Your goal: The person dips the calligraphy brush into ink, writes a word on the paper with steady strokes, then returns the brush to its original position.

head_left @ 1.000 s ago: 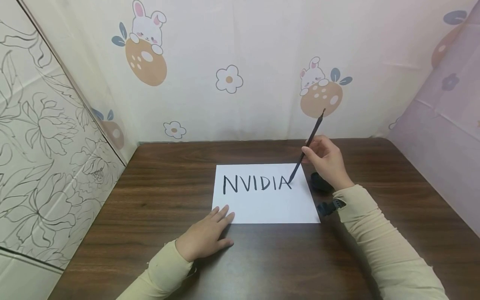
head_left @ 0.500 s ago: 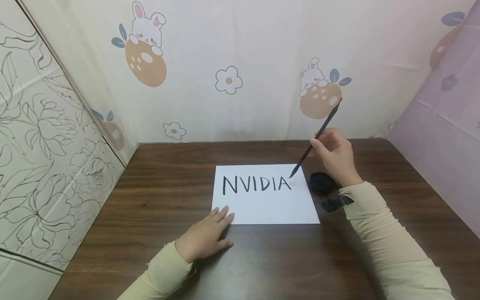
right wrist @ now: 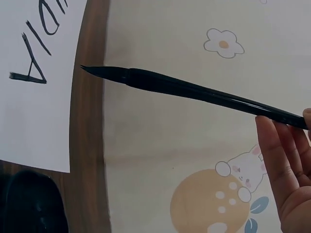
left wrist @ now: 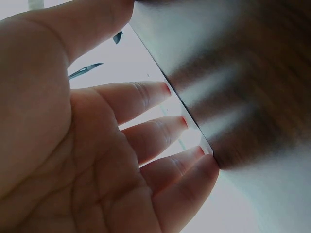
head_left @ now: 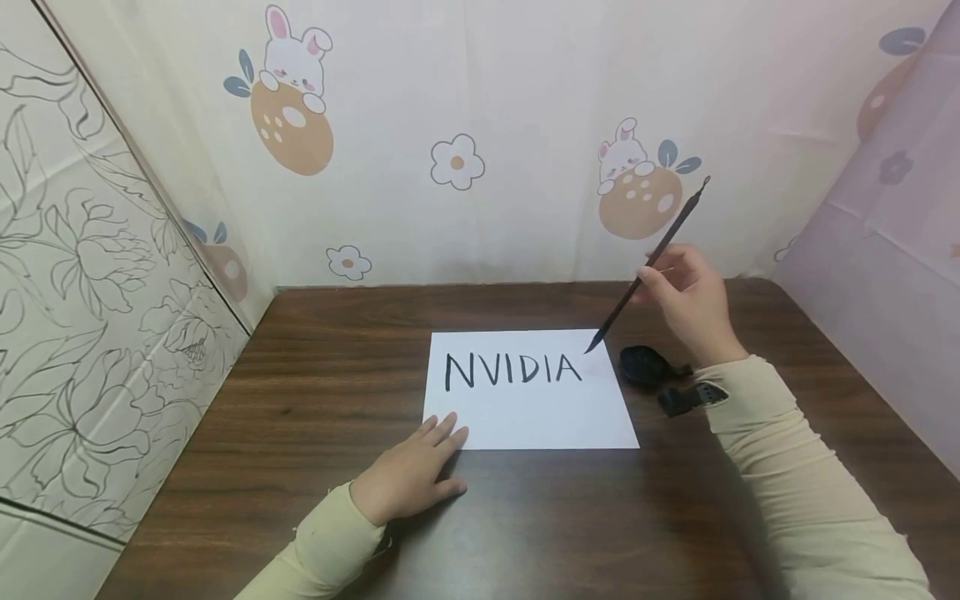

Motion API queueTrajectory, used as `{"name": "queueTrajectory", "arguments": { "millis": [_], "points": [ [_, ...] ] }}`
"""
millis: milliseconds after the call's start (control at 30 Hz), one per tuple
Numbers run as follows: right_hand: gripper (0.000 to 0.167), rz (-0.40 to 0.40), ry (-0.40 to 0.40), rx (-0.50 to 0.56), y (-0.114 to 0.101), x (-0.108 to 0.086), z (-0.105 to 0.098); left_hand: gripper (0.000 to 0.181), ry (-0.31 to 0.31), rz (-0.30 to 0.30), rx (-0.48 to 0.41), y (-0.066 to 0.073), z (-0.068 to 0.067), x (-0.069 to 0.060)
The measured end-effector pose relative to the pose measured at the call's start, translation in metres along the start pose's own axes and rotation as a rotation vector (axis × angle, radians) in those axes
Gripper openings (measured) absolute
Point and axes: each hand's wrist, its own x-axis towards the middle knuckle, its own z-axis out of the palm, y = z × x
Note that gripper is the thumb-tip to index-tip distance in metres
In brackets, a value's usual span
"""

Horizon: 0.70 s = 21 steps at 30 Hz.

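Note:
My right hand [head_left: 696,308] pinches a dark calligraphy brush [head_left: 624,302] by the upper part of its handle, bristles pointing down and left. In the right wrist view the brush [right wrist: 170,85] shows its whole pointed tip, which appears raised off the surface beside the last letter. Below the tip lies a white sheet of paper [head_left: 532,417] bearing NVIDIA in black ink. Flat on the sheet's lower left corner rests my left hand [head_left: 408,477], fingers spread and holding nothing. The left wrist view shows this hand's fingers [left wrist: 146,133] across the paper's edge.
Right of the paper stands a small black dish [head_left: 641,367], its contents too dark to tell. A black strapped device [head_left: 686,398] sits at the right wrist. The brown wooden table [head_left: 315,367] meets a printed cloth wall [head_left: 525,225] at its back edge.
My right hand has moved right and away with the brush, whose tip has left the A's right stroke. More of the black dish now shows. The left hand stays where it was.

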Motion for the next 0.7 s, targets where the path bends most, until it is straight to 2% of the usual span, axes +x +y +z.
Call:
{"name": "queueTrajectory", "arguments": {
  "millis": [433, 700],
  "points": [
    [0.019, 0.075, -0.017, -0.077, -0.001, 0.008, -0.024, 0.069, 0.006, 0.002, 0.004, 0.000, -0.001, 0.000],
    [0.021, 0.115, 0.015, -0.006, 0.002, 0.017, -0.040, 0.069, -0.004, -0.004, 0.005, -0.001, 0.000, 0.001]
  ]
}}
